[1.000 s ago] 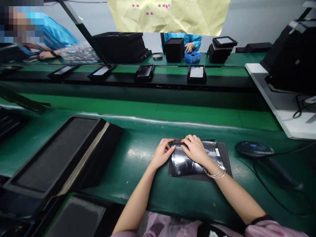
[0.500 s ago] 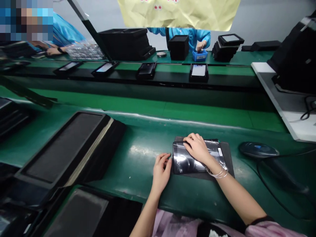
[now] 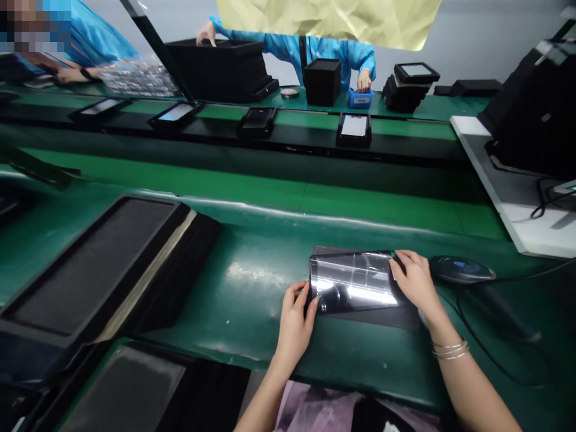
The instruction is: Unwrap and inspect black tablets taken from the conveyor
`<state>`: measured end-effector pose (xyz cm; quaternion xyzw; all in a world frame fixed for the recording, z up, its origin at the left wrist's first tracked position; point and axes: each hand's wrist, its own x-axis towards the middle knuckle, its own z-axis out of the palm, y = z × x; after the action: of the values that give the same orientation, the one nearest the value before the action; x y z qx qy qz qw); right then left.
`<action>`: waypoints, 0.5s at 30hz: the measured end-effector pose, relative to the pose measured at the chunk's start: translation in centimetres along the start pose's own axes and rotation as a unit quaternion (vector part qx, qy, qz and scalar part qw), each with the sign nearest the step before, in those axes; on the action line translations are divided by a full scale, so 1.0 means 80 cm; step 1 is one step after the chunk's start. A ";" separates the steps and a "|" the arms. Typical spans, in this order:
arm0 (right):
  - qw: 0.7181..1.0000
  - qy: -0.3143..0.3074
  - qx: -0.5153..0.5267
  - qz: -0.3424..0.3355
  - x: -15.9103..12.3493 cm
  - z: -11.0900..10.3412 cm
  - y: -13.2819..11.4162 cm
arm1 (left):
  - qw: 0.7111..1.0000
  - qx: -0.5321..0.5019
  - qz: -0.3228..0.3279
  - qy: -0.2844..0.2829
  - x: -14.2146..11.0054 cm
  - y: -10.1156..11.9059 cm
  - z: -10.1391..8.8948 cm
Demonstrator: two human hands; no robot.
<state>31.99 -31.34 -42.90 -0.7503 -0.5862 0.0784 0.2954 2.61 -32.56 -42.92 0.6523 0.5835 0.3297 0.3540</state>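
Note:
A black tablet with a shiny, reflective front lies lengthwise in front of me, over a thin dark pad on the green mat. My left hand grips its left end, the thumb on the front near the lower corner and the fingers at the edge. At the other end my right hand is closed on the upper right corner, thumb on the front face. The fingertips behind the tablet are hidden. A dark handheld scanner with a cable lies just right of my right hand.
Stacked black foam trays stand on the left, with another dark tray nearer me. Beyond the bench edge, several devices such as a lit tablet sit along a line. Two co-workers in blue work behind it. A white shelf juts in at right.
My right hand has moved from the middle of the tablet's front to its right end. My left hand has closed on the left edge. One co-worker's hand now reaches onto the black stack.

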 end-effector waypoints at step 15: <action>0.841 -0.102 0.494 0.197 -0.018 -0.045 -0.052 | 0.994 -0.105 -0.026 0.004 0.002 0.000 -0.009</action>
<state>29.77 -33.36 -38.10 -0.5925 -0.3363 0.4902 0.5437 2.03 -32.38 -42.51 0.5947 0.5637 0.3826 0.4268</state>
